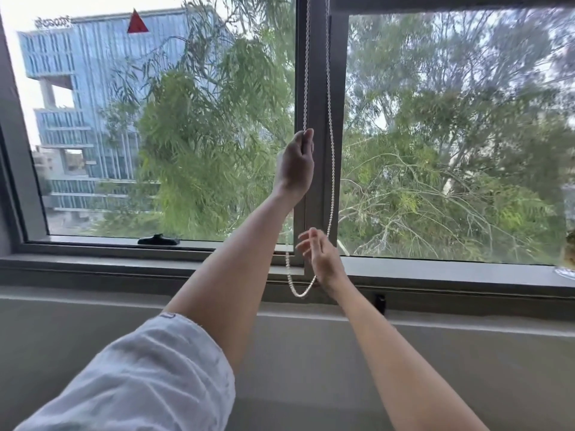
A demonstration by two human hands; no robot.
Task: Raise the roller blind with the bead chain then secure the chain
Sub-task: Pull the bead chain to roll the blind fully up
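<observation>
I face a wide grey-framed window (320, 181) looking out on green trees (199, 144) and a glass-fronted building (77, 98). The white bead chain (331, 144) hangs down the central upright of the frame in two strands and loops just below the sill (435, 276). My left hand (295, 164) is raised against the upright with its fingers closed around the left strand, which runs taut above it. My right hand (323, 259) sits lower, near the foot of the right strand, fingers spread and loose, gripping nothing; I cannot tell whether it touches the chain. A rolled white sleeve (149, 377) covers my left upper arm. A black latch handle (158, 240) lies on the left pane's lower rail.
</observation>
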